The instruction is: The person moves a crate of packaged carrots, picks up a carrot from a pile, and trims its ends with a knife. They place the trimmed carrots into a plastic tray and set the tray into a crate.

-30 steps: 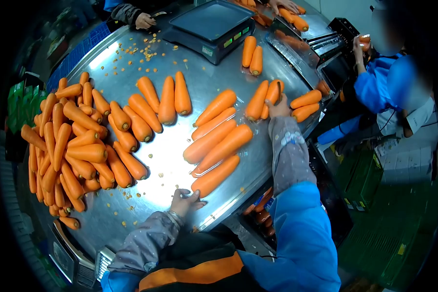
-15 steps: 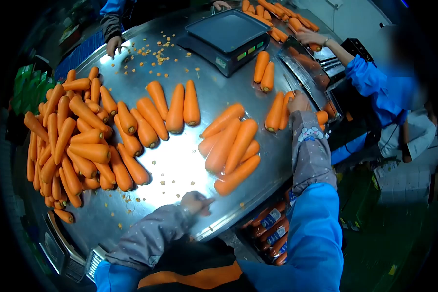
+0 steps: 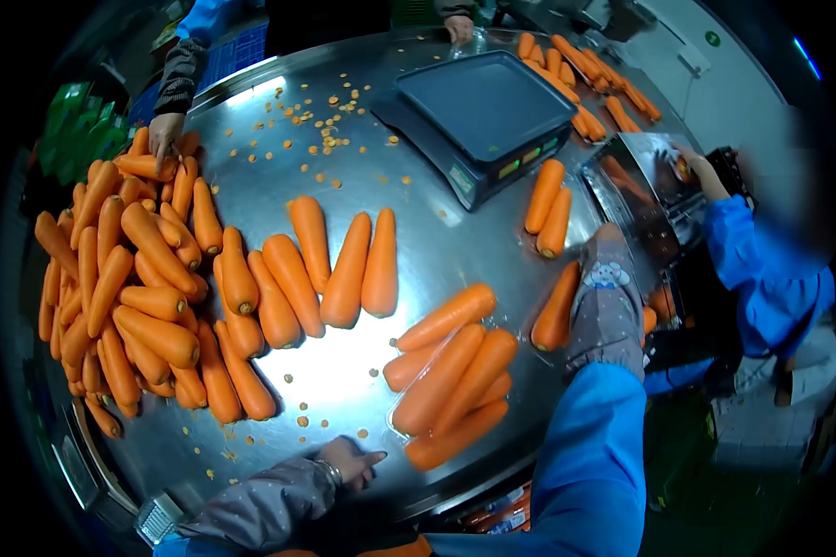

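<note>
My left hand [image 3: 348, 462] hovers by the near edge of the metal table, index finger stretched out, holding nothing. Just right of it is a group of carrots [image 3: 450, 381], with what looks like clear plastic around them. My right arm reaches forward, and the right hand [image 3: 608, 239] is blurred, its fingers hidden. Beside that sleeve lies a single carrot [image 3: 555, 306]. Farther forward are a pair of carrots [image 3: 548, 209]. Several carrots [image 3: 344, 269] lie in a row mid-table, next to a large pile of carrots [image 3: 130, 288] on the left.
A digital scale [image 3: 483, 102] stands at the far side, with more carrots [image 3: 585, 79] behind it. Small carrot slices [image 3: 330, 125] are scattered about. A co-worker's hand [image 3: 165, 135] touches the pile; another person's hand [image 3: 701, 172] is at a metal machine [image 3: 636, 200] on the right.
The camera view has shifted. My right hand has moved forward from the pair of carrots beside it; one of them no longer shows. A co-worker's hand has moved onto the pile; another has moved to the machine.
</note>
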`<control>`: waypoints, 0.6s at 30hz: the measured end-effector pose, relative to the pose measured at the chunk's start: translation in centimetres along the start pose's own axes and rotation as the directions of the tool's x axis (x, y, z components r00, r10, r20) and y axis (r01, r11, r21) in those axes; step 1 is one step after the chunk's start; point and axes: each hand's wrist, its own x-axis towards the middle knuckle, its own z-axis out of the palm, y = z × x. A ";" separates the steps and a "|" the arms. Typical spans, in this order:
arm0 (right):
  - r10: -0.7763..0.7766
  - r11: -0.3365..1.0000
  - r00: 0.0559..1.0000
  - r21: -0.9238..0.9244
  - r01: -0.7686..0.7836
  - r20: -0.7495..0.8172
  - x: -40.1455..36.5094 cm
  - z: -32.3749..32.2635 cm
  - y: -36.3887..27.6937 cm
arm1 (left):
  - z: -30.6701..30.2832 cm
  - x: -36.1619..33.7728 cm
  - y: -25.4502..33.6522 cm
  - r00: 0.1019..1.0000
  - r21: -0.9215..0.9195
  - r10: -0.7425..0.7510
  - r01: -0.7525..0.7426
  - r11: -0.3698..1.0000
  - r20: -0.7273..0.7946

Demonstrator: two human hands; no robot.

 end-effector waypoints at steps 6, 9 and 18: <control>-0.047 0.993 0.999 -0.108 0.049 0.021 -2.2 -2.6 -1.3 | 0.1 0.7 -0.3 1.000 0.024 -0.003 0.002 1.000 0.020; -0.105 0.987 0.994 -0.123 0.101 -0.026 -4.6 -4.6 -2.8 | 0.1 0.6 -0.1 0.999 0.010 -0.034 0.034 0.999 0.018; -0.326 0.379 0.930 0.878 0.291 -0.167 -14.0 -4.8 0.4 | 1.1 1.4 -0.4 0.999 -0.088 -0.014 0.011 0.996 -0.034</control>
